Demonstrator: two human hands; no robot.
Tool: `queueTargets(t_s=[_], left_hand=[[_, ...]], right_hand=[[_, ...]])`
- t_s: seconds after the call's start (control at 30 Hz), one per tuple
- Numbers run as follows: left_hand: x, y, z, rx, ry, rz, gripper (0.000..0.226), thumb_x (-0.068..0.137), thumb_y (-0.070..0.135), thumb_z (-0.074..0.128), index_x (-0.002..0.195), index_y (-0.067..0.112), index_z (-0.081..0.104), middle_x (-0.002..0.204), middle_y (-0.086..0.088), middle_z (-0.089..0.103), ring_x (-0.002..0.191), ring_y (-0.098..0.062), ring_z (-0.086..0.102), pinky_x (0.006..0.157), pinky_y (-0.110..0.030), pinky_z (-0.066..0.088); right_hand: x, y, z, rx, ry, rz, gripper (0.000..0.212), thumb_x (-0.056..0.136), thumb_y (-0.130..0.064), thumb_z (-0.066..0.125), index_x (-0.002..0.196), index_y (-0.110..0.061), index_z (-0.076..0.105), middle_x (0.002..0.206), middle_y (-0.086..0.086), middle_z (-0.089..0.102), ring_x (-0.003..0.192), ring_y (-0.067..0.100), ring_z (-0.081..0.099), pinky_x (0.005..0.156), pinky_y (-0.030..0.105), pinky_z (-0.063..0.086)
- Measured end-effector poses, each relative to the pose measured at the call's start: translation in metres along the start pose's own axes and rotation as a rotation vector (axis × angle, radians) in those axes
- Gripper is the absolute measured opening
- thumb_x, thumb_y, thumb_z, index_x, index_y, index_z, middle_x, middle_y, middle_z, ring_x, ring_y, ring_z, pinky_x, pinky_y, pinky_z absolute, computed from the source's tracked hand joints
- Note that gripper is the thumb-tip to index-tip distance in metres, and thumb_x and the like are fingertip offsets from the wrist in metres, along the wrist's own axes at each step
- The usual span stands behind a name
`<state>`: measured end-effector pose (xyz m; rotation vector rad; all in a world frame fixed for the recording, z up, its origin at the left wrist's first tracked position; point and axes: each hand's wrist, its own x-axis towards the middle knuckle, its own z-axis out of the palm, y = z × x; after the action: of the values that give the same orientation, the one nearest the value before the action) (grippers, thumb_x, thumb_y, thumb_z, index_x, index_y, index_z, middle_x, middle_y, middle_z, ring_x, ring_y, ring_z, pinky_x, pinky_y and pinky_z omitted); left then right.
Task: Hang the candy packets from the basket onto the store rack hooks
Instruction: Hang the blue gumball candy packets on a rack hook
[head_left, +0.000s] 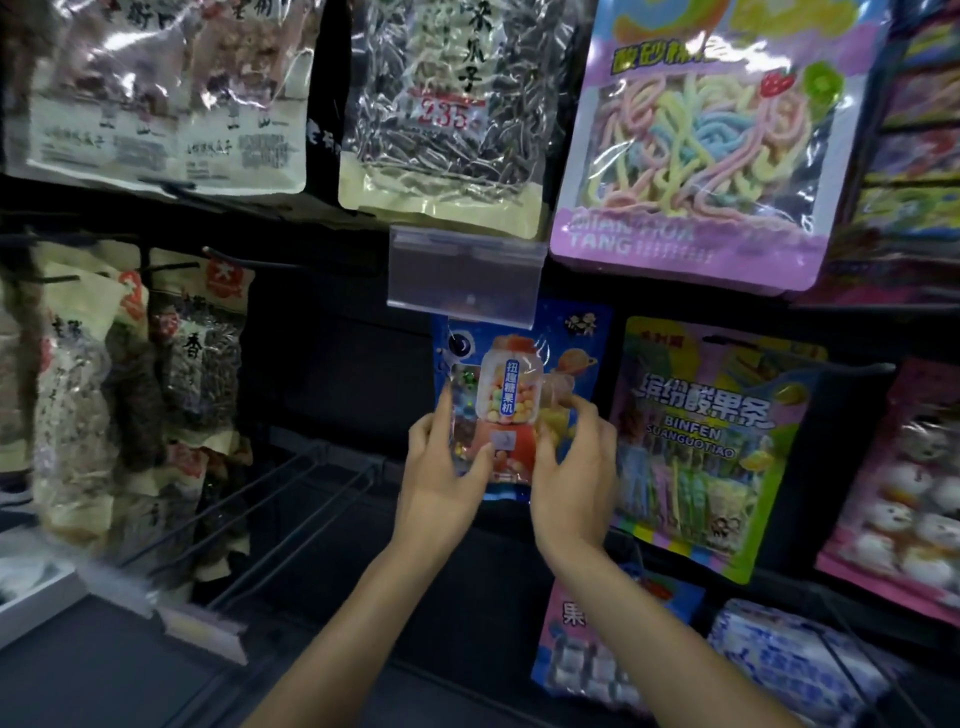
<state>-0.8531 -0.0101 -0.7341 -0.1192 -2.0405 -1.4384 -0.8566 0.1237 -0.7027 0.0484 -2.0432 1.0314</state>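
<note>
A blue candy packet (511, 374) printed with a gumball machine hangs upright at the centre of the rack, its top hidden behind a clear price-tag holder (465, 273). My left hand (447, 473) grips the packet's lower left edge, thumb on the front. My right hand (574, 467) grips its lower right edge, fingers curled onto the front. The hook itself is hidden behind the tag holder. The basket is out of view.
Bare wire hooks (270, 499) stick out at lower left. Seed packets (441, 109) hang above and at left (135, 395). Rainbow gummy packets (706, 140) and a sour strip packet (717, 441) hang at right; more packets (613, 639) sit below my right forearm.
</note>
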Motion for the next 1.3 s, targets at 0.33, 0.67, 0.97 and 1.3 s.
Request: queueTargets(t_s=[0.33, 0.67, 0.97, 1.3], left_hand=[[0.037, -0.006, 0.014, 0.135, -0.096, -0.094, 0.096, 0.083, 0.066, 0.067, 0.157, 0.059, 0.007, 0.133, -0.006, 0.043, 0.13, -0.027, 0.048, 0.105, -0.052, 0.05], [0.027, -0.008, 0.011, 0.489, 0.029, 0.004, 0.087, 0.09, 0.052, 0.073, 0.16, 0.037, 0.024, 0.142, -0.012, 0.035, 0.125, -0.032, 0.048, 0.094, -0.052, 0.055], [0.001, -0.009, 0.013, 0.732, 0.043, 0.429, 0.085, 0.085, 0.018, 0.076, 0.16, 0.024, 0.035, 0.152, -0.013, 0.045, 0.123, -0.03, 0.057, 0.1, -0.048, 0.053], [0.005, -0.004, 0.009, 0.809, -0.176, 0.315, 0.088, 0.095, 0.018, 0.062, 0.166, 0.033, 0.011, 0.173, -0.002, 0.004, 0.156, -0.021, 0.02, 0.12, -0.042, 0.032]], right_hand=[[0.014, 0.008, 0.008, -0.049, -0.058, -0.042, 0.046, 0.099, -0.022, 0.064, 0.144, -0.024, 0.055, 0.117, 0.003, 0.048, 0.094, 0.028, 0.063, 0.076, 0.041, 0.056], [0.013, 0.025, -0.001, -0.349, -0.11, -0.249, 0.062, 0.092, -0.016, 0.075, 0.148, -0.021, 0.051, 0.144, 0.019, 0.036, 0.135, 0.036, 0.041, 0.088, 0.043, 0.057], [0.014, 0.033, -0.011, -0.622, -0.2, -0.694, 0.087, 0.064, 0.006, 0.086, 0.144, -0.012, 0.056, 0.152, 0.024, 0.044, 0.143, 0.043, 0.04, 0.111, 0.053, 0.045], [0.017, 0.029, -0.012, -0.685, -0.359, -0.658, 0.103, 0.059, -0.001, 0.091, 0.152, -0.015, 0.048, 0.155, 0.02, 0.044, 0.145, 0.041, 0.039, 0.117, 0.053, 0.039]])
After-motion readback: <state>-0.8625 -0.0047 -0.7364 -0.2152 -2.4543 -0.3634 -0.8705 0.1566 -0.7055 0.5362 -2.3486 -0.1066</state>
